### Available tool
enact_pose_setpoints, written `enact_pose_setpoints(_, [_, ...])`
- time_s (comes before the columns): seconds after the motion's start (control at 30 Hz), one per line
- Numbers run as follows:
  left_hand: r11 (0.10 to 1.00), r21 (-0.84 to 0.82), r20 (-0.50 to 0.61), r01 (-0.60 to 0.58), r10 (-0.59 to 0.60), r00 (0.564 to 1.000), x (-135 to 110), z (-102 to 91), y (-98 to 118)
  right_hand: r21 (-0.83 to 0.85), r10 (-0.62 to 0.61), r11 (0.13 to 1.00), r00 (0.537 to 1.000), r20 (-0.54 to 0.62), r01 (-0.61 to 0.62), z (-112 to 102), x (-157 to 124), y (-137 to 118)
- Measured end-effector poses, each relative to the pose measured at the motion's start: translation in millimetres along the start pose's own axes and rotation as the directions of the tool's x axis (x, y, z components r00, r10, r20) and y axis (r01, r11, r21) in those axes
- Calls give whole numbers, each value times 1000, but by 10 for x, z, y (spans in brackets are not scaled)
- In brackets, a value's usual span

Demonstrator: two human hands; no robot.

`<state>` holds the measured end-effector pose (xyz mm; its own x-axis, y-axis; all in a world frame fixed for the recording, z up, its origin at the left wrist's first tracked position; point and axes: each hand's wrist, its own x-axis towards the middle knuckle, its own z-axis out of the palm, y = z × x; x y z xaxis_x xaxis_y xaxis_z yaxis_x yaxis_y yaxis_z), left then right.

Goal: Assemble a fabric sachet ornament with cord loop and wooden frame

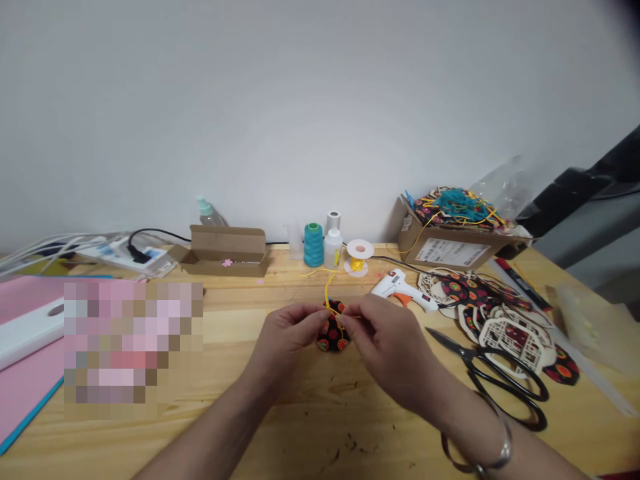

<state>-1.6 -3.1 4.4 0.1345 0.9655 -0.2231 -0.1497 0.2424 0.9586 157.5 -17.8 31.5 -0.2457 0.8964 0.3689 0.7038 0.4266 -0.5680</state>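
So both hands are pinching yellow cord (328, 291) at the fingertips, left hand (280, 333) and right hand (393, 343) nearly touching. The patterned piece (333, 343) sits right between them, can't tell if it's resting on the table (225, 360). Glue gun (407, 291) is just past the right hand, scissors (469, 355) off to its right.

Left hand (285, 333) and right hand (393, 347) pinching yellow cord (327, 291) over patterned fabric (332, 344) just below centre, teal spool (313, 248) at centre, glue gun (397, 287) right of centre, scissors (467, 355) at lower right
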Motion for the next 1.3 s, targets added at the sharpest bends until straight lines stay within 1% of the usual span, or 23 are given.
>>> enact_pose_setpoints(0.07, [999, -40, -9, 19, -19, 1000, 13, 5, -12, -116, -152, 983, 985, -86, 142, 87, -73, -22])
enact_pose_setpoints(0.13, [996, -84, -18, 42, -44, 999, 21, 10, -29, -271, -317, 923, 940, -128, 274, 173, -136, -24])
enact_pose_setpoints(0.23, [979, -169, -13, 115, -119, 993, 18, 24, -49, -481, -502, 778, 860, -88, 405, 272, -202, -1])
enact_pose_setpoints(0.33, [942, -271, 0, 199, -207, 978, 9, 45, -44, -557, -563, 685, 826, 5, 470, 334, -242, 31])
enact_pose_setpoints(0.43, [897, -363, 37, 253, -257, 966, 10, 57, -31, -552, -571, 663, 818, 62, 505, 353, -251, 47])
enact_pose_setpoints(0.5, [879, -395, 74, 268, -260, 963, 16, 56, -30, -518, -577, 680, 815, 58, 518, 329, -233, 42])
enact_pose_setpoints(0.53, [877, -400, 86, 266, -253, 964, 20, 54, -31, -476, -568, 716, 823, 30, 511, 308, -217, 38])
enact_pose_setpoints(0.57, [882, -398, 85, 254, -240, 967, 22, 53, -33, -404, -540, 773, 842, -15, 489, 284, -197, 34])
enact_pose_setpoints(0.6, [891, -389, 76, 236, -224, 972, 24, 52, -34, -301, -480, 847, 874, -76, 439, 259, -173, 33])
enact_pose_setpoints(0.63, [902, -375, 59, 213, -206, 977, 24, 53, -36, -163, -383, 918, 914, -135, 361, 237, -146, 37])
enact_pose_setpoints(0.67, [915, -357, 44, 190, -186, 982, 23, 55, -37, 2, -246, 968, 955, -167, 250, 221, -117, 45])
enact_pose_setpoints(0.7, [927, -333, 35, 169, -167, 985, 21, 57, -38, 181, -87, 977, 985, -151, 114, 213, -88, 58])
enact_pose_setpoints(0.73, [942, -300, 33, 153, -150, 988, 17, 59, -41, 353, 63, 935, 995, -80, -31, 214, -60, 74])
enact_pose_setpoints(0.77, [956, -256, 42, 140, -134, 990, 13, 60, -44, 502, 183, 847, 983, 32, -174, 221, -35, 90])
enact_pose_setpoints(0.8, [971, -206, 59, 125, -115, 992, 7, 61, -48, 618, 253, 728, 954, 158, -296, 234, -13, 104])
enact_pose_setpoints(0.83, [983, -149, 77, 102, -92, 993, 1, 62, -52, 698, 280, 602, 921, 271, -388, 250, 3, 114])
enact_pose_setpoints(0.87, [993, -90, 94, 75, -67, 993, -6, 62, -54, 748, 282, 489, 893, 352, -449, 266, 15, 119])
enact_pose_setpoints(0.9, [998, -36, 111, 45, -40, 993, -12, 63, -56, 777, 275, 403, 874, 400, -483, 280, 22, 119])
enact_pose_setpoints(0.93, [1000, 8, 129, 17, -18, 992, -17, 65, -55, 793, 277, 352, 864, 420, -498, 291, 26, 116])
enact_pose_setpoints(1.0, [998, 64, 154, -15, 5, 988, -25, 71, -52, 802, 295, 329, 861, 415, -499, 300, 27, 108])
enact_pose_setpoints(1.1, [995, 102, 141, -13, -2, 990, -31, 80, -50, 790, 313, 382, 872, 378, -479, 299, 26, 117])
enact_pose_setpoints(1.2, [990, 140, 94, 1, -14, 995, -34, 85, -51, 756, 326, 479, 890, 317, -445, 299, 25, 157])
enact_pose_setpoints(1.3, [987, 163, 83, 2, -15, 996, -31, 85, -48, 711, 330, 565, 904, 272, -420, 299, 28, 187])
